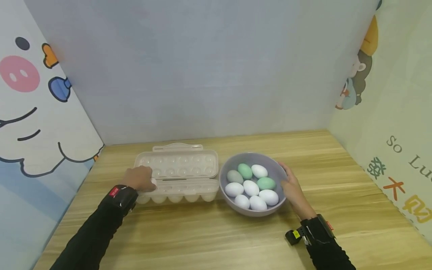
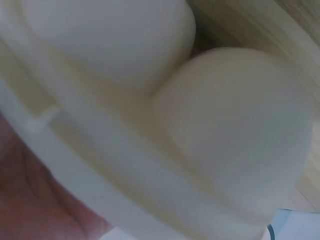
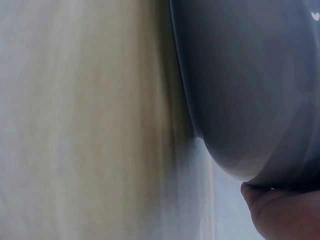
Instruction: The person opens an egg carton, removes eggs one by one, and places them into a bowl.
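Note:
A pale translucent egg carton [image 1: 189, 183] lies with its lid [image 1: 182, 163] folded back. Over the left end of its cup row is my left hand [image 1: 138, 178], pinching a white egg [image 1: 153, 183] that is mostly hidden by the fingers. The left wrist view shows the carton's rounded cups [image 2: 235, 120] close up, with part of the palm behind the rim. To the right stands a grey bowl [image 1: 227, 195] holding several white, green and grey eggs. My right hand [image 1: 293, 191] grips the bowl's right rim. In the right wrist view the bowl's outer wall [image 3: 245, 85] fills one side.
The wooden table [image 1: 189, 240] carries both carton and bowl, which stand almost side by side. A grey backdrop [image 1: 209, 75] rises behind it. Printed panels stand at the left [image 1: 44, 127] and right [image 1: 388, 123].

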Demonstrator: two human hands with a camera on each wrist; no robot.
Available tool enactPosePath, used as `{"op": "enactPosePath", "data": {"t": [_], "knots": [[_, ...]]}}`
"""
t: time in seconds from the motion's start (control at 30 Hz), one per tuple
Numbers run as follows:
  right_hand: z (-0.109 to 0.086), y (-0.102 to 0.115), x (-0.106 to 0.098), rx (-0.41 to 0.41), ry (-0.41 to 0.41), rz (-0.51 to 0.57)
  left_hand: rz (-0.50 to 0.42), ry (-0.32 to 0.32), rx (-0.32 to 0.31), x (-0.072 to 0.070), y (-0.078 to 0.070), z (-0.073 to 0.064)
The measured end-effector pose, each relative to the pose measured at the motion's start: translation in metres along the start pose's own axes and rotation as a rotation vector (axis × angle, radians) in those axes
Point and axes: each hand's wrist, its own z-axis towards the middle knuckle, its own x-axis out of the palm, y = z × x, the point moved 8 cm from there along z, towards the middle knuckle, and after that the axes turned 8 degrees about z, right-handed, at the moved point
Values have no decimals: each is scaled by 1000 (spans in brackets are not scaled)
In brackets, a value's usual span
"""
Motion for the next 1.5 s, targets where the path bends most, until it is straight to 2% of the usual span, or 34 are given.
{"op": "enactPosePath", "data": {"t": [0.1,0.23,0.43,0.57,0.73,0.9,0.97,1.07,1.17,1.3,1.4,1.5], "knots": [[-1,0,0,-4,2,2,-18,-39,17,-3,-2,-2],[-1,-1,-1,-2,2,4,-45,-125,40,-12,-6,-5],[0,-2,-2,4,-3,0,-62,-369,102,-44,-20,-12],[0,-2,-3,0,-6,-2,-149,-458,152,-63,-36,-12],[0,-2,-3,-8,-6,2,-245,-538,233,-85,-73,-14],[-1,-2,-5,-10,-8,8,-278,-662,377,-107,-126,-20],[-1,-2,-6,-13,-9,10,-293,-686,430,-114,-147,-21],[0,-2,-6,-14,-9,8,-314,-684,502,-121,-179,-21],[0,-2,-7,-15,-9,3,-301,-611,573,-121,-210,-20],[0,-2,-6,-17,-5,4,-215,-488,667,-108,-249,-16],[1,-1,-4,-24,1,8,-114,-460,711,-94,-270,-12],[1,-1,-2,-27,2,7,-25,-433,705,-80,-282,-7]]}}
